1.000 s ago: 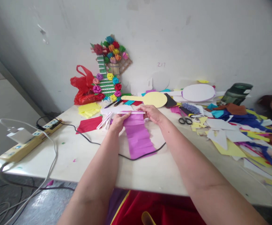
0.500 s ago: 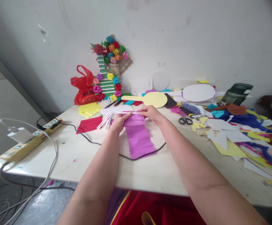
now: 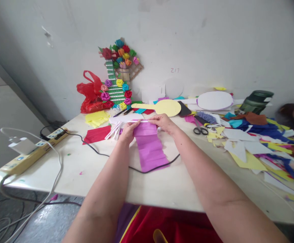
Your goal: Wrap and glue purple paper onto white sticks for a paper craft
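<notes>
A strip of purple crepe paper point(image 3: 150, 148) lies lengthwise on the table, its far edge raised to a thin white stick point(image 3: 144, 121). My left hand point(image 3: 129, 131) pinches the left part of this stick and the paper's edge. At the right end, my right hand point(image 3: 164, 122) has its fingers closed on the stick and the paper's corner. Just left of my left hand lie several loose white sticks point(image 3: 114, 130). A black cord point(image 3: 147, 172) passes across the near end of the purple paper.
Left are a red paper piece point(image 3: 97, 134) and a power strip point(image 3: 40, 145). Behind stand a flower craft point(image 3: 115, 90), a red plastic bag point(image 3: 89, 91) and a yellow paddle-shaped card point(image 3: 167, 107). Scissors point(image 3: 200, 130), paper scraps point(image 3: 245, 162) and a green bottle point(image 3: 256, 102) lie right.
The far edge of the purple paper seems turned slightly at the white stick, which shows whiter now. Both hands keep nearly the same place.
</notes>
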`<state>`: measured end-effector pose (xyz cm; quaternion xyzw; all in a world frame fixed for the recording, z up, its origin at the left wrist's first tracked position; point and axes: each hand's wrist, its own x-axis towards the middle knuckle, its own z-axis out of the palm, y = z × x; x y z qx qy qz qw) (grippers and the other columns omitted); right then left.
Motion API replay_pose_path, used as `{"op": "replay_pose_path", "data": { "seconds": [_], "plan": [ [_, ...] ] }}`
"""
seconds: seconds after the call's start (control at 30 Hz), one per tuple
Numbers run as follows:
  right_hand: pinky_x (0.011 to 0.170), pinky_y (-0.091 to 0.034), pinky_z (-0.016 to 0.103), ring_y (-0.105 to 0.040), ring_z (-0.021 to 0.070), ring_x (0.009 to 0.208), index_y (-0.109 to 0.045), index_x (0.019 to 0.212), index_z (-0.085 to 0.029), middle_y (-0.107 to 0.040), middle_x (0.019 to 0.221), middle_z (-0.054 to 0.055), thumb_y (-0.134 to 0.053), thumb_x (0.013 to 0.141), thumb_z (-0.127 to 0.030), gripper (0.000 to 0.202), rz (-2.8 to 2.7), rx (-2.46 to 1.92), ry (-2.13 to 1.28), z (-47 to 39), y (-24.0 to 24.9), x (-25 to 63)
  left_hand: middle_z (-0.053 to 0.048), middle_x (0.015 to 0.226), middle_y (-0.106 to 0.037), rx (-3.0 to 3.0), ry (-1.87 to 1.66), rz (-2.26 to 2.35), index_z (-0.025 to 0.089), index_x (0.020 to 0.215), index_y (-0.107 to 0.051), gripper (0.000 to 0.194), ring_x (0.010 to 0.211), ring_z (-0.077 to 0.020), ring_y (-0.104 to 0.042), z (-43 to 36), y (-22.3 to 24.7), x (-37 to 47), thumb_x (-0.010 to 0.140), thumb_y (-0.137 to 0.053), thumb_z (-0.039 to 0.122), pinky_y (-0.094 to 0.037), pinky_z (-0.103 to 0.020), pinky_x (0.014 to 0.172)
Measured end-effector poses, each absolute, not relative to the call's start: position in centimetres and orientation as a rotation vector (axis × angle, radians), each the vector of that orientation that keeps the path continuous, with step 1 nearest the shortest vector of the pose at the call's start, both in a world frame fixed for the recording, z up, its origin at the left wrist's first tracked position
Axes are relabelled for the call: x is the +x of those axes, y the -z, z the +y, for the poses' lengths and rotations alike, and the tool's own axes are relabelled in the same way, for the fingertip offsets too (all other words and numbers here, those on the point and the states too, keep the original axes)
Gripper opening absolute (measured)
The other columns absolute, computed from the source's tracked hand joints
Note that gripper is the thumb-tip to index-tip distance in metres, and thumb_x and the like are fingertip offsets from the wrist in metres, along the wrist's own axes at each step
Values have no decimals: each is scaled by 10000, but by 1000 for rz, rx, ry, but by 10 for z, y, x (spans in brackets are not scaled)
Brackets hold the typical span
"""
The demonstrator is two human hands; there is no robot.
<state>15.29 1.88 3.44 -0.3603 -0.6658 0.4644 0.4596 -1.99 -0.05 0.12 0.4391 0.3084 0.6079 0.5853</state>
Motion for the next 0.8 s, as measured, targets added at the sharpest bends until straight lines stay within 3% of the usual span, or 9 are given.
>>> {"op": "replay_pose_path", "data": {
  "seconds": [0.23,0.47,0.8],
  "plan": [
    [475,-388,202,-501,82,504,-722,814,-148,-661,644,18,-674,604,-277,251,-1684,-827,-1138,20,-33,155,-38,697,-663,1016,-1421,705,128,820,-690,324,612,-152,-594,0,0,-20,555,-750,305,-469,-269,618],
    [580,-431,227,-561,106,615,-721,819,-158,-679,716,36,-689,607,-279,246,-1637,-743,-1253,21,-31,157,-17,658,-644,1014,-1529,688,141,713,-685,236,615,-132,-577,-1,-3,-22,509,-761,234,-446,-245,616],
    [578,-437,238,-562,104,595,-718,815,-151,-670,686,35,-704,607,-268,239,-1634,-750,-1310,25,-29,163,-15,604,-623,1112,-1496,688,143,683,-694,169,548,-94,-528,2,-4,-31,535,-728,217,-386,-207,523]
  ]
}}
